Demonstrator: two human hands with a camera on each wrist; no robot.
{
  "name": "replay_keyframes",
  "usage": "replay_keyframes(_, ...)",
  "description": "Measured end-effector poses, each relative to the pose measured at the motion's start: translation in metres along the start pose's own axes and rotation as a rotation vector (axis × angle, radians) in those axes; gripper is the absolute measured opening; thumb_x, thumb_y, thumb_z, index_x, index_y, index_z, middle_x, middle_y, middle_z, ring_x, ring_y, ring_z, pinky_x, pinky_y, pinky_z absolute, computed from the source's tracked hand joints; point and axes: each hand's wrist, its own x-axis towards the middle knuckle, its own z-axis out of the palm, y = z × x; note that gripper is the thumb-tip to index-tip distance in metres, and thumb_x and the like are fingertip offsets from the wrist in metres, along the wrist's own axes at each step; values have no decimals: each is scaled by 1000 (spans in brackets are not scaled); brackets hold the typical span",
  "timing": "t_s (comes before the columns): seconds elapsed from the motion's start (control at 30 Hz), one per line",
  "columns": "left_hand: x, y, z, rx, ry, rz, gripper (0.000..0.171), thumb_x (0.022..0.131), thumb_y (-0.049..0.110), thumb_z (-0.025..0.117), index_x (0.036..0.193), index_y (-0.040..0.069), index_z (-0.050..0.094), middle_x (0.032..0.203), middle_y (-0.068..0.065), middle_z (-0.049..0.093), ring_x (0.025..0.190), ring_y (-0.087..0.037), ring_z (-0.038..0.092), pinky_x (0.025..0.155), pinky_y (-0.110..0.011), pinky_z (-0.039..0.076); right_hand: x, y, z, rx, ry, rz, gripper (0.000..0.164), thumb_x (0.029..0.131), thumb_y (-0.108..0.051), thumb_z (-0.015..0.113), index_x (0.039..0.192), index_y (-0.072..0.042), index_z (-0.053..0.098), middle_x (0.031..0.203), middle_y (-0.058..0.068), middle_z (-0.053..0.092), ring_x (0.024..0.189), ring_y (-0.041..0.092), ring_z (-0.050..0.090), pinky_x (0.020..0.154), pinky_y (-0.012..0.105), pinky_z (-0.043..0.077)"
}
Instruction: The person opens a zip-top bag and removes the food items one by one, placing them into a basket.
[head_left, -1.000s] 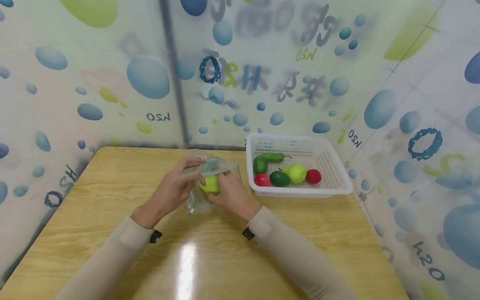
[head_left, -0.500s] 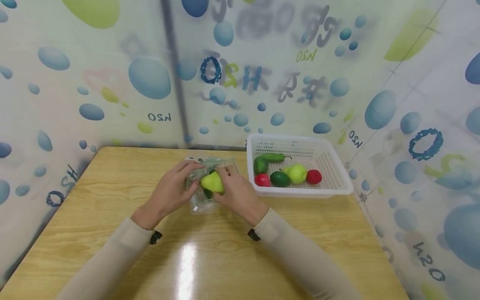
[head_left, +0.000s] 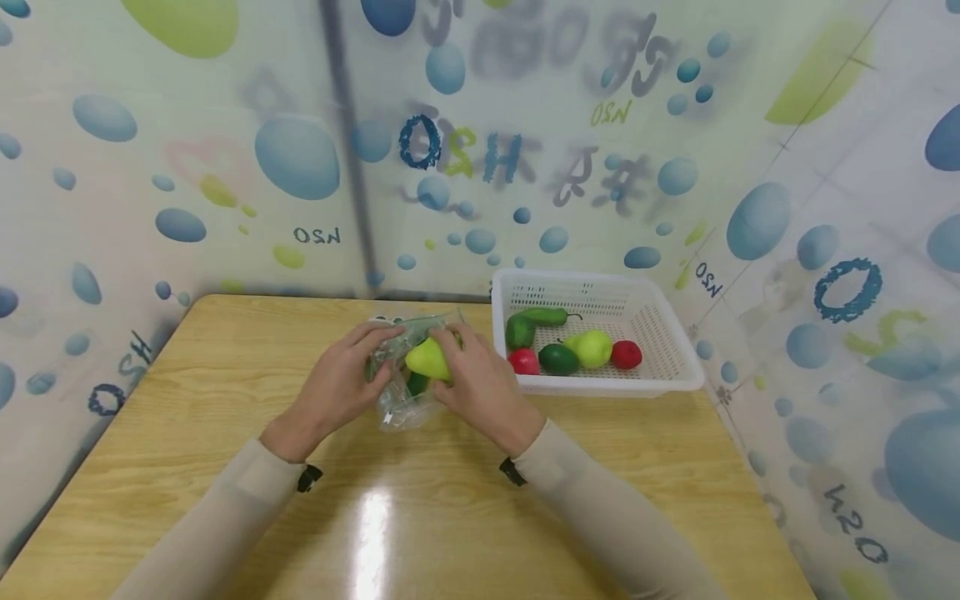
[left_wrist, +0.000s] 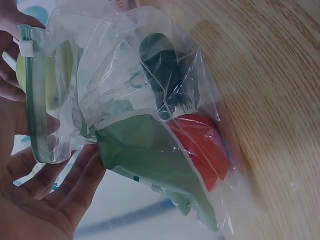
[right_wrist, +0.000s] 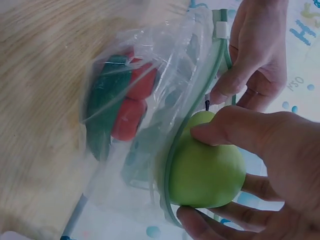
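Observation:
A yellow-green pear [head_left: 426, 360] sits at the mouth of a clear zip bag [head_left: 405, 412] with a green rim. My right hand [head_left: 487, 390] holds the pear between thumb and fingers; in the right wrist view the pear [right_wrist: 207, 172] is at the green zip edge, stem toward the other hand. My left hand [head_left: 339, 385] pinches the bag's rim on the left side, and a white slider [left_wrist: 26, 49] shows on the zip in the left wrist view. Inside the bag lie a dark green vegetable [right_wrist: 105, 100] and red pieces [right_wrist: 129, 119], their kinds blurred by the plastic.
A white perforated basket [head_left: 600, 385] stands right of the bag. It holds a green pepper [head_left: 546, 316], a dark green oval one [head_left: 558, 358], another pear [head_left: 594, 348] and red round produce [head_left: 626, 354]. The wooden table [head_left: 247, 350] meets patterned curtains behind.
My right hand has drawn slightly to the right with the pear, which now shows more fully beside the bag's mouth. The bag's rim has sunk and shifted a little; the left hand has barely moved.

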Motion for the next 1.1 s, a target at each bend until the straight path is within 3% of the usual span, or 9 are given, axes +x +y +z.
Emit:
replay_keyframes(0.27, -1, 0, -2, -6, 18, 1, 58, 102, 0, 81, 158, 5, 70, 154, -19, 72, 91, -26, 73, 78, -44, 63, 0, -1, -8, 3, 50, -16, 70, 95, -17, 94, 159, -11, 65, 157, 16, 69, 117, 35, 79, 83, 42, 73)
replay_keyframes(0.53, -2, 1, -3, -19, 30, 4, 58, 101, -2, 82, 158, 3, 69, 154, -20, 73, 118, -37, 80, 93, -53, 69, -1, -1, -16, 42, 108, -41, 73, 93, -15, 96, 158, -8, 65, 155, 18, 69, 127, 32, 77, 98, 43, 72)
replay_keyframes(0.8, -2, 1, -2, 1, 34, 13, 60, 101, -1, 82, 159, 4, 69, 154, -19, 72, 98, -32, 77, 83, -49, 66, -1, 4, -28, 86, 184, -84, 76, 88, -13, 99, 155, -6, 65, 149, 18, 71, 120, 31, 77, 101, 43, 70)
replay_keyframes(0.93, -2, 1, -2, 7, 29, 3, 60, 101, 0, 83, 159, 5, 69, 155, -19, 72, 98, -32, 77, 83, -48, 65, -1, 10, -35, 117, 182, -79, 77, 89, -12, 99, 157, -6, 63, 151, 18, 69, 119, 32, 78, 99, 44, 70)
replay_keyframes(1.1, -3, 2, -2, 10, 31, -1, 58, 101, 1, 82, 158, 5, 70, 155, -19, 72, 100, -32, 78, 83, -49, 65, 0, 21, -44, 149, 174, -59, 77, 90, -10, 98, 158, -7, 61, 153, 20, 66, 130, 38, 78, 103, 48, 70)
